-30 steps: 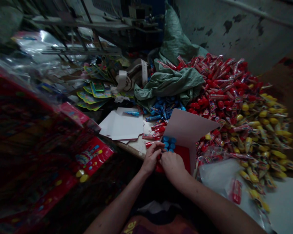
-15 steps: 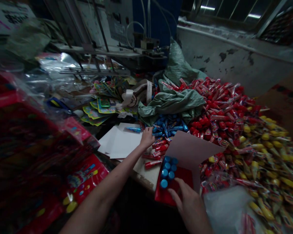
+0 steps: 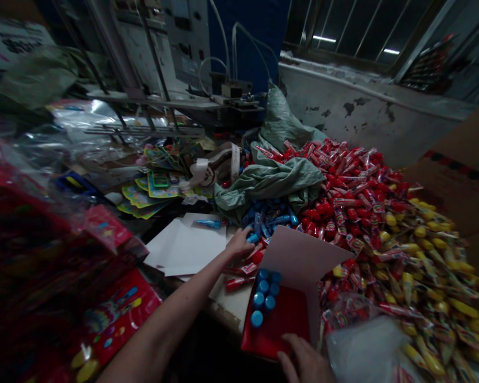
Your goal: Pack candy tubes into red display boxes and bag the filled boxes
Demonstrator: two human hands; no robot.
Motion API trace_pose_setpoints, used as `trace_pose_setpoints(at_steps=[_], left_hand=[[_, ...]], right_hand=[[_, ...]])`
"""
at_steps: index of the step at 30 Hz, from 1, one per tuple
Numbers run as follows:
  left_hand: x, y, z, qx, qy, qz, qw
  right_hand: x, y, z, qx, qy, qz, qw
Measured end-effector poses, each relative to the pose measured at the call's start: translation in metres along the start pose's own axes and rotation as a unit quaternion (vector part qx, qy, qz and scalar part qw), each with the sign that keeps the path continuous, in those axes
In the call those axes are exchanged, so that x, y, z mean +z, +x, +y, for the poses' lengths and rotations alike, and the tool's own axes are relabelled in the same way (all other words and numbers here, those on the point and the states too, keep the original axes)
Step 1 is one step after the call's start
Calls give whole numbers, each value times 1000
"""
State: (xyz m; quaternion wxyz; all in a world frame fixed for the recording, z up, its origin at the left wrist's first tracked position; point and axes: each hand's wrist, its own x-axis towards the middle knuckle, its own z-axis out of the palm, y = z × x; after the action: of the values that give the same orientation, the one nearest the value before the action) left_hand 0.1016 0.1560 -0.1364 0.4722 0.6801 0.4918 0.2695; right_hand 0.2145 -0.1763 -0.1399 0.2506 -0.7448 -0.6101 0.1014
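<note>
My left hand (image 3: pixel 240 246) reaches to the edge of a pile of blue wrapped tubes (image 3: pixel 269 215), its fingers closed round a blue tube (image 3: pixel 253 238). Part of that tube is hidden by the fingers. Closer to me stands an open red box (image 3: pixel 285 303) with its pale flap (image 3: pixel 299 252) raised. Several blue-capped tubes (image 3: pixel 258 300) stand upright in two rows along its left side. My right hand (image 3: pixel 305 359) is at the box's near right edge, thumb and forefinger apart, with nothing seen between them.
Red tubes (image 3: pixel 343 186) and yellow ones (image 3: pixel 435 255) are heaped on the right. White cards (image 3: pixel 189 244) lie left of my hand, with a blue packet (image 3: pixel 209 223) on them. Green sacking (image 3: pixel 275 183) lies behind. Red printed packages (image 3: pixel 115 308) are stacked at left; a machine (image 3: pixel 191 98) stands behind.
My right hand has drawn back from beside the blue caps to the box's near edge. My left hand's fingers now show a blue tube. The whole view has shifted slightly.
</note>
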Motion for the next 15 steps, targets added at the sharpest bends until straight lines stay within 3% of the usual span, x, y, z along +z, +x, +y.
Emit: trace_pose_setpoints(at_steps=[4, 8, 10, 15], left_hand=[[-20, -40, -5, -41, -108, -15, 993], [-39, -94, 7, -79, -215, -18, 973], [-43, -126, 19, -97, -302, -40, 948], [-37, -199, 50, -116, -601, -183, 769]], right_hand=[[-21, 20, -24, -24, 37, -54, 998], [-42, 49, -57, -9, 110, -27, 993], [-48, 66, -74, -16, 162, -13, 987], [-52, 93, -100, 14, 275, 21, 961]])
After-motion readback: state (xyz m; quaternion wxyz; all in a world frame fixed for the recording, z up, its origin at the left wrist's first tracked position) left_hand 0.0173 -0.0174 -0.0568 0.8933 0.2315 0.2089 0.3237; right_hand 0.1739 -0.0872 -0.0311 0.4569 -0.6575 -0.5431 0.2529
